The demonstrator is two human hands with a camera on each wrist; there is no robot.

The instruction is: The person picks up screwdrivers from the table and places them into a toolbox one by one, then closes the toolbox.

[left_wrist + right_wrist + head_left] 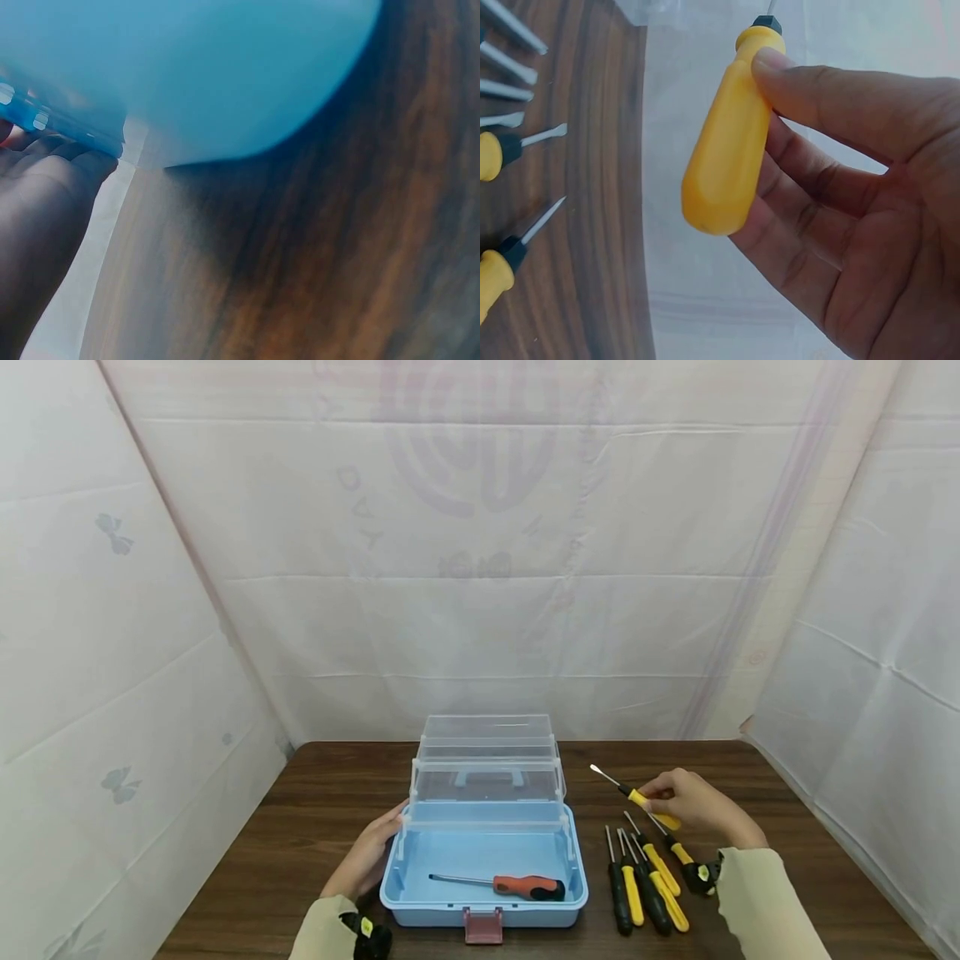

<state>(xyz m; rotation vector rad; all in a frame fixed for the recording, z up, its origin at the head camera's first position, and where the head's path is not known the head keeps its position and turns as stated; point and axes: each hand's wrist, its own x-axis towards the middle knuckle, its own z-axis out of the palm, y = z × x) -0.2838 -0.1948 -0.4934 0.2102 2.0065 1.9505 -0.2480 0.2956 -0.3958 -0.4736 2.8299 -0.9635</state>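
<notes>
yellow screwdriver lifted beside open toolbox

right hand [693, 802] pinches the yellow-handled screwdriver [651, 799] between thumb and curled fingers, lifted off the worktop [300, 827] right of the blue toolbox [483, 893]. left hand [367, 856], fingers relaxed, rests against the toolbox's left wall. orange-handled screwdriver [517, 885] lies in the toolbox. more screwdrivers [645, 881] lie right of it. step looks like transfer; next move calls for carrying it left over the rim.

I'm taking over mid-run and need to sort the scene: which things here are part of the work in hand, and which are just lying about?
In play:
- yellow screwdriver, held in the right hand
- blue toolbox, open, left hand resting against its side
- orange-handled screwdriver, lying inside the box

Lying about:
- row of screwdrivers on the table, right of the box
- white sheet backdrop
</notes>
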